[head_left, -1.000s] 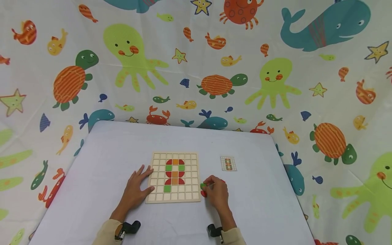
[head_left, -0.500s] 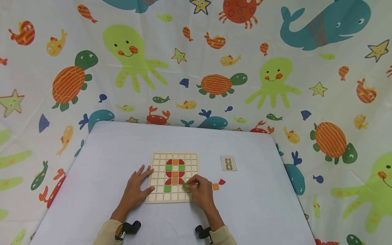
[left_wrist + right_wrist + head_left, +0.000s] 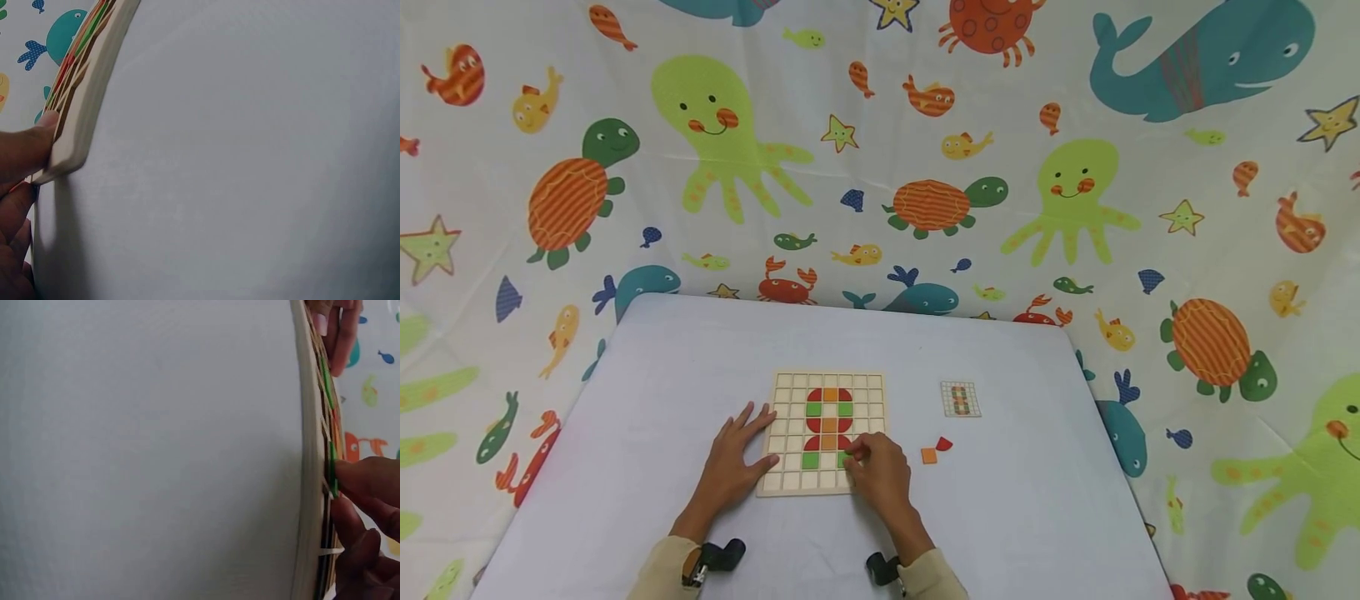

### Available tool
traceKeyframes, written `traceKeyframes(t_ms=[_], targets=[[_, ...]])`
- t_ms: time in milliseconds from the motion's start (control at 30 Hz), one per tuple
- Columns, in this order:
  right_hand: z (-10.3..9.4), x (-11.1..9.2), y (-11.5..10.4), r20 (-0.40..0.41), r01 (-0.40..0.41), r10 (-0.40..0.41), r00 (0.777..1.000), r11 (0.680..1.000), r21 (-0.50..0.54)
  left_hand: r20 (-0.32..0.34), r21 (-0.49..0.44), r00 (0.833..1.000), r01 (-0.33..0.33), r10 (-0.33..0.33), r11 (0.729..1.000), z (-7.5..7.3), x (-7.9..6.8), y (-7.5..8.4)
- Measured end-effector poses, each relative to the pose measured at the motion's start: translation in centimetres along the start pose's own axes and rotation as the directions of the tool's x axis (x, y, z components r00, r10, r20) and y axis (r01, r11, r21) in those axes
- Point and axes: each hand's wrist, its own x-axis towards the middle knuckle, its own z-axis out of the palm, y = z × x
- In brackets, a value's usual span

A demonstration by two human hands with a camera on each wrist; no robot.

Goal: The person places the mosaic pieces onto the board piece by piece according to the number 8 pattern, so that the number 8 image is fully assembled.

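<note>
My left hand [image 3: 730, 458] rests at the left edge of a wooden grid board [image 3: 786, 481], its fingers spread and relaxed. In the left wrist view the thumb [image 3: 28, 147] lies on the board's top edge. My right hand [image 3: 880, 477] is over the lower right part of the grid and pinches a green square tile [image 3: 842, 461] at a cell; the fingertips partly cover it. In the right wrist view this green tile [image 3: 332, 469] sits between the thumb and a finger. Red quarter-round tiles, orange squares and another green tile [image 3: 811, 460] form a pattern on the board.
To the right of the board lie an orange square tile [image 3: 929, 456] and a red quarter-round tile [image 3: 944, 444]. Beyond them is a small card [image 3: 961, 400] printed with a gridded pattern. A white cloth covers the table [image 3: 1037, 500]; a sea-animal curtain [image 3: 850, 125] hangs behind.
My right hand has moved left from beside the board onto it, bringing the green tile to a cell in the lower part. My left hand has stayed at the board's edge.
</note>
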Motion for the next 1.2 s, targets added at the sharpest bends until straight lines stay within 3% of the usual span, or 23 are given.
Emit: traceKeyframes(t_ms=[100, 267, 433, 800, 1200], targets=[[-0.4, 0.1, 0.1, 0.048, 0.003, -0.004, 0.999, 1.0, 0.008, 0.001, 0.004, 1.0, 0.003, -0.003, 1.0, 0.0, 0.0, 0.0], [-1.7, 0.3, 1.3, 0.141, 0.012, -0.034, 0.989, 0.989, 0.148, 0.007, 0.002, 1.0, 0.007, -0.007, 1.0, 0.0, 0.0, 0.0], [-3.4, 0.7, 3.2, 0.11, 0.017, -0.043, 0.993, 0.974, 0.226, -0.005, 0.003, 1.0, -0.007, 0.007, 1.0, -0.1, 0.0, 0.1], [-7.2, 1.1, 7.5, -0.016, -0.128, 0.133, 0.991, 0.977, 0.171, -0.001, 0.0, 1.0, -0.009, 0.009, 1.0, -0.2, 0.0, 0.1], [-6.7, -0.5, 7.5, 0.148, -0.071, 0.063, 0.987, 0.996, 0.047, -0.032, 0.004, 0.999, -0.036, 0.036, 0.999, 0.0, -0.1, -0.2]])
